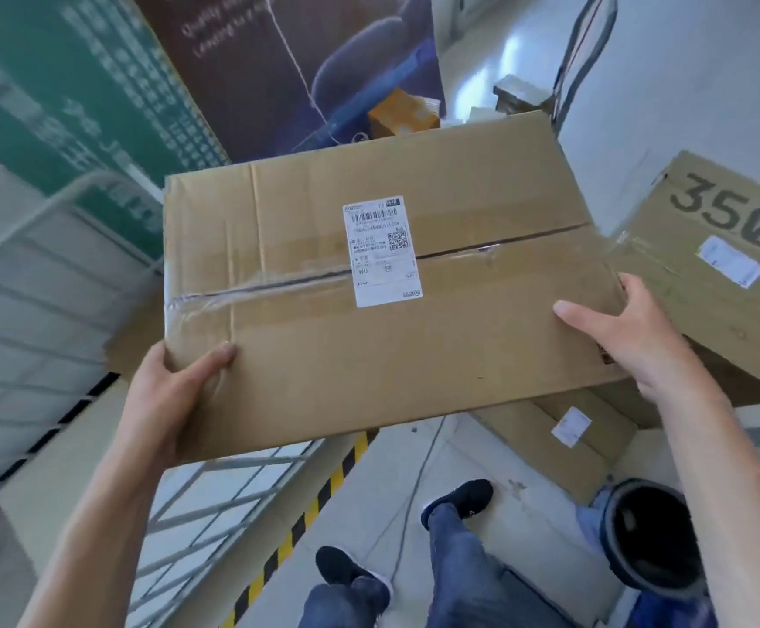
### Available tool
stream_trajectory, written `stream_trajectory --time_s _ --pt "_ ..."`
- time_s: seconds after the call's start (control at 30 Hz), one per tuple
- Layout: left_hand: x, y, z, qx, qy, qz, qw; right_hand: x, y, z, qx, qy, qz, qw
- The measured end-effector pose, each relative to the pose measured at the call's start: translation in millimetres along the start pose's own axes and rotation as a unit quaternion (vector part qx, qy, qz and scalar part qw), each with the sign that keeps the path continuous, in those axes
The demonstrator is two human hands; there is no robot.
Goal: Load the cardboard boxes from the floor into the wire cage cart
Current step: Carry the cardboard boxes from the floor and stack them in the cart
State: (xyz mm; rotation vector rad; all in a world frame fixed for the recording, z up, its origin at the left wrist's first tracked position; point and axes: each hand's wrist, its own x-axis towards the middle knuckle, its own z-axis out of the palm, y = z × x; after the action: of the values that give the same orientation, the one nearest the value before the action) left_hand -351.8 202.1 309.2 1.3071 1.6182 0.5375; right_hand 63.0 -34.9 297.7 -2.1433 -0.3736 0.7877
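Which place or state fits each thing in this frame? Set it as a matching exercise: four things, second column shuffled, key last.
Things
1. labelled cardboard box
2. box marked 350
3. wire cage cart
4. yellow-black stripe

Place or state
a. on the floor, running alongside the cart
b. at the left of the view
c. gripped at its near corners by the left hand and right hand
d. at the right, past the right hand

Pairs: 1-c, 2-d, 3-b, 4-a
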Motion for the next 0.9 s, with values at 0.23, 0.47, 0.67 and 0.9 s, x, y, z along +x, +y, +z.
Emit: stream_trajectory --time_s 0.23,0.47,0.67,0.9 --pt "-42 -79 -178 -0.066 0.079 -0.033 0.994 -107 -83 120 -0.080 -0.065 -0.096 0.990" --pt "-56 -158 -314 -0.089 0.158 -0.063 0.981 -181 -134 258 -0.144 -0.134 -0.149 0.969" --pt "-43 -213 -373 -0.122 0.227 -0.092 0.962 -194 -163 352 -0.184 -0.168 -0.197 0.948" --pt "10 -245 -392 -0.153 0.246 -0.136 0.947 -161 -198 445 -0.204 -0.218 -0.189 0.936"
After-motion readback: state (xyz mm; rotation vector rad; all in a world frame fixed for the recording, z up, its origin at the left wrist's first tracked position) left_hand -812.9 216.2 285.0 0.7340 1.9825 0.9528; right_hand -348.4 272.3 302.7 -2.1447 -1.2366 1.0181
